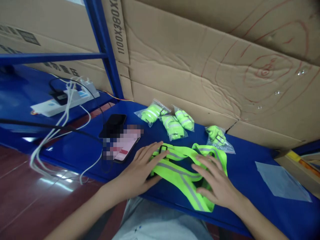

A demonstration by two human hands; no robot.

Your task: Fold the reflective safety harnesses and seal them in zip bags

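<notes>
A neon yellow-green reflective strap vest (182, 170) with grey stripes and a black buckle lies spread on the blue table (245, 173) in front of me. My left hand (141, 168) rests flat on its left end, fingers stretched out near the buckle. My right hand (216, 181) lies flat on its right part, fingers spread. Neither hand grips anything.
Several clear bags holding folded neon straps (172, 125) lie behind the vest along a cardboard wall (200, 66). A phone (120, 140) lies to the left. Farther left, a white power strip (63, 100) trails cables. An empty clear bag (281, 180) lies at right.
</notes>
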